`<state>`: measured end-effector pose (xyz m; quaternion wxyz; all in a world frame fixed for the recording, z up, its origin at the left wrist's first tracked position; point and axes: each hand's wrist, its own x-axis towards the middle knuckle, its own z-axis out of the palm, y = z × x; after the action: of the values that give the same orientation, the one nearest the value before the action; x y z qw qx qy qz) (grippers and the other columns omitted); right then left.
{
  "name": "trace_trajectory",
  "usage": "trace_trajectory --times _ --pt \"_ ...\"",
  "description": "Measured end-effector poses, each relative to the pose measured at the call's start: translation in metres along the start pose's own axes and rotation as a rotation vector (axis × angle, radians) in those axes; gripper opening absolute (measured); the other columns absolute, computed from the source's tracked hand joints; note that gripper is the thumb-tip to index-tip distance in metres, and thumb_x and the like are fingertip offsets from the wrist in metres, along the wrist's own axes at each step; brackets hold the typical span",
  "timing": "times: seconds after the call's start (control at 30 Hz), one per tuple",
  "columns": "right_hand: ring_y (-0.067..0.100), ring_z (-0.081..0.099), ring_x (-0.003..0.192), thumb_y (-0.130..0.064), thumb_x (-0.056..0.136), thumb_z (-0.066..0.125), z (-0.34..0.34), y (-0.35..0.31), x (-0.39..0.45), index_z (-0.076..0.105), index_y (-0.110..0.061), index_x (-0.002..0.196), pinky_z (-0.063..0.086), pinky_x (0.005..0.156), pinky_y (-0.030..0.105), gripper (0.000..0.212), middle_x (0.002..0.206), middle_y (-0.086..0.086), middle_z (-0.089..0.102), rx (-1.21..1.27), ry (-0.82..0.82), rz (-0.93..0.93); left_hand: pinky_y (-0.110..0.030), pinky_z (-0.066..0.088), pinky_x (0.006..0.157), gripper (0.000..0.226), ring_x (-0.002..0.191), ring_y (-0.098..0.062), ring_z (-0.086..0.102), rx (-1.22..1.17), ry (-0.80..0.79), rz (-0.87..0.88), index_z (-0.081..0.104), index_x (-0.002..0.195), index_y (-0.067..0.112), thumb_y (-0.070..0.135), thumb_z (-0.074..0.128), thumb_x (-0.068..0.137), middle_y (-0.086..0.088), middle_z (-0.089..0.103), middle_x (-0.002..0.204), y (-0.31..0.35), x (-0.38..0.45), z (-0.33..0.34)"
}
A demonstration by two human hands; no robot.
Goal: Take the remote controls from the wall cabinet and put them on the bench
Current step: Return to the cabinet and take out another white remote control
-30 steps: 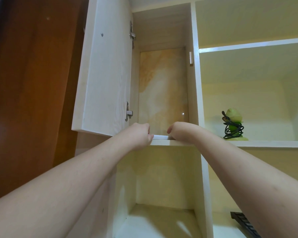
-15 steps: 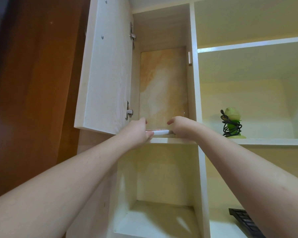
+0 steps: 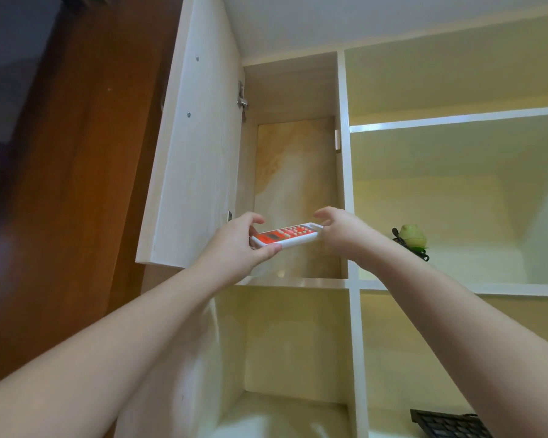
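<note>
A white remote control (image 3: 287, 237) with a red-orange face and pale buttons hangs level in the air in front of the open wall cabinet compartment (image 3: 295, 197). My left hand (image 3: 238, 245) grips its left end, thumb under the casing and fingers over the top. My right hand (image 3: 342, 229) holds the right end with curled fingers. The remote is above the compartment's shelf (image 3: 301, 282) and clear of it. No other remote shows in the compartment.
The cabinet door (image 3: 190, 147) stands open on the left, close to my left hand. A brown wooden panel (image 3: 70, 191) lies further left. A green object wrapped in black cable (image 3: 412, 240) sits on the right shelf. A black keyboard (image 3: 450, 423) lies at the lower right.
Both hands were at the shelf's front edge with the remote barely showing. Now they have lifted it off the shelf and drawn it out, its red face in view. The camera tilted upward.
</note>
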<state>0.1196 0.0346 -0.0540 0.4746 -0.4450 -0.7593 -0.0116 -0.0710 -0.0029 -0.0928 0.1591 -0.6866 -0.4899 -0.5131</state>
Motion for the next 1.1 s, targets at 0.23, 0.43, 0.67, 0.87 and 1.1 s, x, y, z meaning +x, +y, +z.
trace_trajectory --times 0.23,0.43,0.67,0.87,1.1 --pt "0.024 0.067 0.101 -0.008 0.093 0.038 -0.025 0.019 -0.016 0.055 -0.015 0.128 0.052 0.094 0.038 0.039 0.096 0.0 0.066 0.299 0.043 0.066 -0.017 0.044 0.069 0.05 0.095 -0.002 0.061 -0.296 0.03 -0.057 0.054 0.125 0.031 0.042 0.074 0.08 0.012 0.061 0.106 0.016 -0.003 -0.003" --pt "0.015 0.07 0.095 -0.008 0.093 0.045 -0.039 0.044 -0.034 0.069 -0.012 0.102 0.051 0.097 0.035 0.027 0.098 0.005 0.071 0.523 0.025 0.108 -0.021 0.045 0.091 0.051 0.106 -0.003 0.061 -0.575 0.023 -0.115 0.058 0.122 0.033 0.046 0.077 0.076 0.009 0.065 0.113 0.021 -0.004 0.014" --pt "0.01 0.069 0.095 -0.009 0.096 0.051 -0.046 0.057 -0.061 0.067 -0.013 0.097 0.051 0.087 0.017 0.017 0.106 0.009 0.07 0.742 0.015 0.072 -0.021 0.051 0.095 0.058 0.114 -0.019 0.064 -1.102 0.071 -0.25 0.06 0.121 0.012 0.028 0.083 0.071 -0.011 0.064 0.123 0.034 -0.022 0.04" --pt "0.009 0.069 0.097 -0.013 0.097 0.053 -0.058 0.071 -0.077 0.066 -0.017 0.108 0.05 0.093 0.023 0.017 0.1 -0.002 0.071 0.697 0.044 0.063 -0.029 0.043 0.106 0.055 0.111 -0.014 0.063 -1.193 0.118 -0.261 0.065 0.115 0.013 0.03 0.084 0.067 -0.007 0.068 0.12 0.058 -0.043 0.058" --pt "0.013 0.069 0.098 -0.015 0.095 0.057 -0.085 0.095 -0.103 0.066 -0.013 0.115 0.05 0.096 0.027 0.021 0.106 0.001 0.071 0.728 0.062 0.079 -0.036 0.038 0.11 0.066 0.114 -0.014 0.063 -1.109 0.036 -0.189 0.069 0.11 0.02 0.052 0.081 0.054 -0.001 0.073 0.111 0.078 -0.063 0.077"
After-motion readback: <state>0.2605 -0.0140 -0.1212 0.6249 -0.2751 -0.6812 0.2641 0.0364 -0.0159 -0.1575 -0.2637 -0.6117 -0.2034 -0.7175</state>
